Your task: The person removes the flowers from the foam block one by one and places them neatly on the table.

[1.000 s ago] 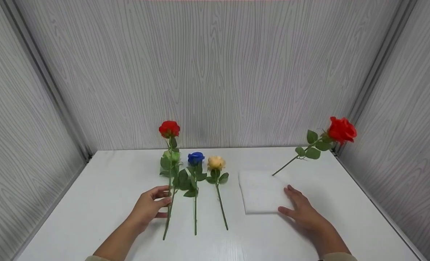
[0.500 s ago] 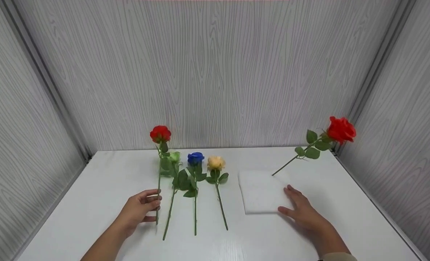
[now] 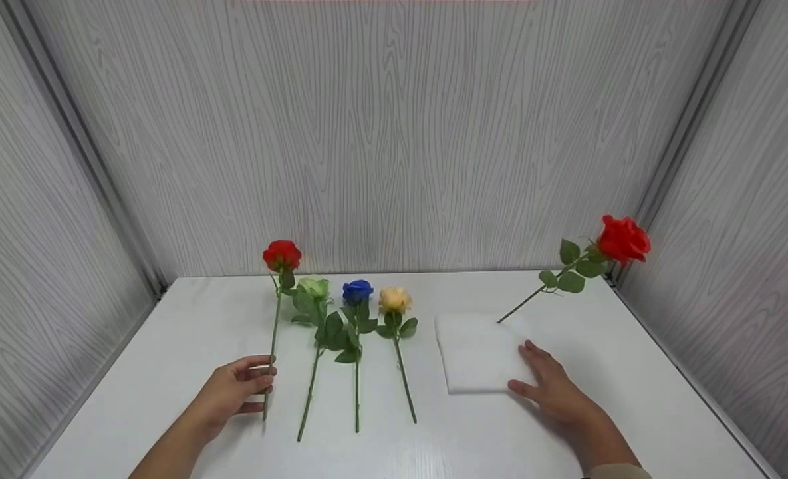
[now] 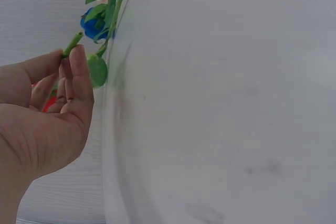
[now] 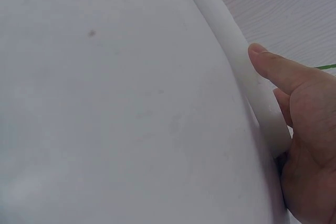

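Observation:
In the head view my left hand pinches the lower stem of a red rose, which it holds upright over the left of the table. The cut stem end pokes out past thumb and fingertips in the left wrist view. My right hand lies at the right edge of a flat white block. Its thumb touches the block's front side, with the other fingers mostly hidden behind the corner. Another red rose rises from the block's back right part, leaning right.
Between the hands a green rose, a blue rose and a yellow rose lie side by side on the white table, stems toward me. Leaves of the green and blue ones overlap. Grey wood-grain panels enclose the back and sides.
My left hand has carried its red rose leftward and a little toward me, away from the green rose it overlapped. The right hand and the block stay in place.

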The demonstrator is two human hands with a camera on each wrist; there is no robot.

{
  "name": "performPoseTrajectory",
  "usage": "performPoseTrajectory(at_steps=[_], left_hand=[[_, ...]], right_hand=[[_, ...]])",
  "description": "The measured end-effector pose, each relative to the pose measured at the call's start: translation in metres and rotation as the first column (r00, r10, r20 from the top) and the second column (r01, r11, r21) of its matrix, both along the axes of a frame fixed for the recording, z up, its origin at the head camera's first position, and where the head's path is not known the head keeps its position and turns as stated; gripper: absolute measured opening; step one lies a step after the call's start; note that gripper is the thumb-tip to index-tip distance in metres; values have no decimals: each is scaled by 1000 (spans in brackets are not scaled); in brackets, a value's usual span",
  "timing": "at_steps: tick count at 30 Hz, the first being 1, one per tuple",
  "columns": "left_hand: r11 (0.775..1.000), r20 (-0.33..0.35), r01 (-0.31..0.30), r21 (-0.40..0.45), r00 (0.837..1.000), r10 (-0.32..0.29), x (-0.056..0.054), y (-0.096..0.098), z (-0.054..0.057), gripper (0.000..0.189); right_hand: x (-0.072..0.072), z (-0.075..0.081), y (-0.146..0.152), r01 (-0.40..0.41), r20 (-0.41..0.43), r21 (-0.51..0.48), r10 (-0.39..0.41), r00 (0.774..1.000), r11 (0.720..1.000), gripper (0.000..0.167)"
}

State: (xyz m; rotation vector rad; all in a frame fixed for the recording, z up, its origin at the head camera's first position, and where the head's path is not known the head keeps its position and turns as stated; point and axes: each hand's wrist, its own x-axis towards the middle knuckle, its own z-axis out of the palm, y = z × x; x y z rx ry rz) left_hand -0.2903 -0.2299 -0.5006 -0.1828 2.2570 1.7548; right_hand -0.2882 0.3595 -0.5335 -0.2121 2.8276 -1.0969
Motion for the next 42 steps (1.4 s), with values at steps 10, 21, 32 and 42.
performPoseTrajectory(at_steps=[10,21,32,42], left_hand=[[1000,39,13,-9,999,-12,5,-21,-6,55],[997,90,49,-51,995,-44,6,-41,-10,57],[992,117,22,-123,993,-8,1,-43,-11,55],[983,93,24,-182,996,-7,3,-37,-10,52]], right_hand=[[1,-1,2,-16,-41,5,16,999,1000,87],[-2,-3,3,-11,-13,10,11,1000,1000,91],[1,-2,3,-18,-43,15,19,999,1000,89],[1,-3,3,-25,-53,20,26,998,999,87]])
